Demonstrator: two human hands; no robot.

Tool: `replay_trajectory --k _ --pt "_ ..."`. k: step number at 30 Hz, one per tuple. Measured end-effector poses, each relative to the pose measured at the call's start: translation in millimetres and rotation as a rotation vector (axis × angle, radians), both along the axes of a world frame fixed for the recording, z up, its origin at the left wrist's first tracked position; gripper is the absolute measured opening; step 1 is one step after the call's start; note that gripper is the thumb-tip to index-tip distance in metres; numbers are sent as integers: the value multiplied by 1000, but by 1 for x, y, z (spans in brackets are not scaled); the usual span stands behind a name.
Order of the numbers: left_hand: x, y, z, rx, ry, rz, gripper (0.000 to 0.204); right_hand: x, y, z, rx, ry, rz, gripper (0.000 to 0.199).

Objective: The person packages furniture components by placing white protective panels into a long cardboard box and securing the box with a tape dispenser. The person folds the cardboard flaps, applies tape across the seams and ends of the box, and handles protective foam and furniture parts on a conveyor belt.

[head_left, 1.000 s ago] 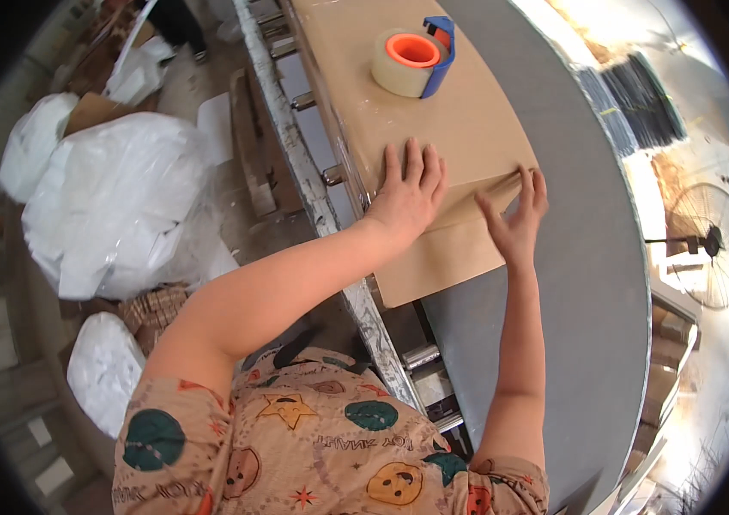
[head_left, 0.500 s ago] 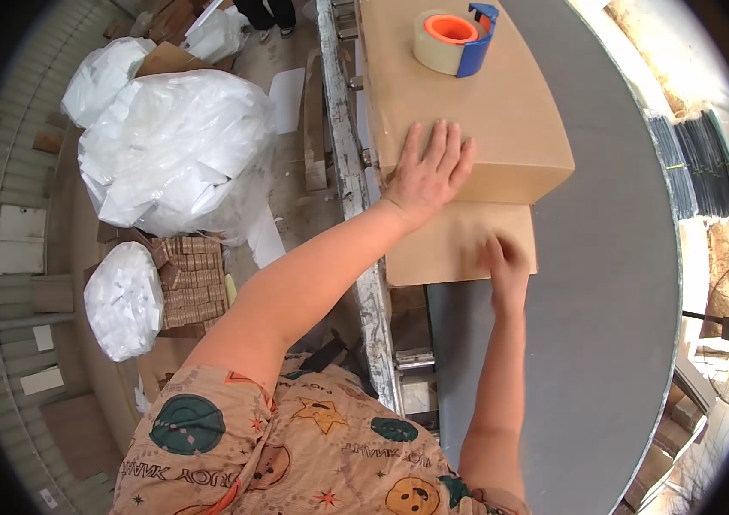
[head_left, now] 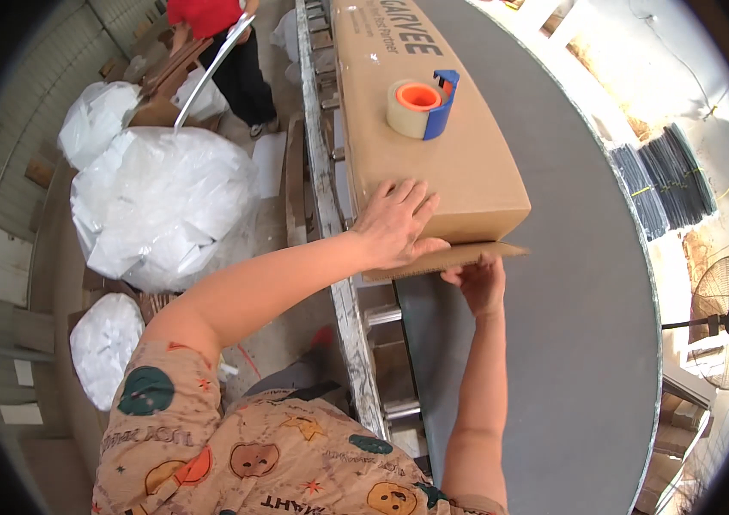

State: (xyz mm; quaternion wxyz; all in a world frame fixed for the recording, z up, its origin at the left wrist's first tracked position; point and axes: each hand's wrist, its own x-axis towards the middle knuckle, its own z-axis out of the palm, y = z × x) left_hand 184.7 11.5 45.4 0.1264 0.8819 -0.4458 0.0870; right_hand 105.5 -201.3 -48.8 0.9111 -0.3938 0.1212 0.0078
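Note:
A long brown cardboard box [head_left: 459,184] lies on the grey belt surface. My left hand [head_left: 393,225] rests on its top at the near end, fingers spread and thumb reaching down to the end flap [head_left: 433,260]. That flap is tilted up, its near edge toward me. My right hand [head_left: 478,281] is at the flap's near edge with curled fingers, gripping it from below; some fingertips are hidden. A tape roll with an orange core in a blue dispenser [head_left: 424,107] sits on the box top, beyond my left hand.
A worn metal rail with rollers [head_left: 353,343] runs along the belt's left side. Large clear bags of white scraps [head_left: 163,206] stand on the floor at left. A person in a red top [head_left: 235,51] stands far left. Dark bundles [head_left: 665,180] and a fan [head_left: 720,322] are at right.
The end flap has swung up from lying lower, raised by my right hand. My left hand stays on the box top. The view has shifted, and more of the other person shows.

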Motion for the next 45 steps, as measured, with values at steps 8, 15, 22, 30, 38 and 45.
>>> replay_trajectory --k 8,15,22,30,38,45 --pt "45 8 7 231 -321 -91 84 67 0 156 -814 138 321 42" --pt "55 2 -1 77 -292 -85 80 220 53 210 -1404 581 405 88" --pt "63 4 2 80 -371 -11 69 226 6 177 -1209 543 423 39" --pt "73 10 0 26 -317 -18 65 67 -34 208 -786 399 193 27" --pt "79 4 5 -182 -158 83 59 172 47 270 -1579 20 264 69" --pt "99 25 3 -270 -113 11 54 16 45 138 -2185 -113 120 53"
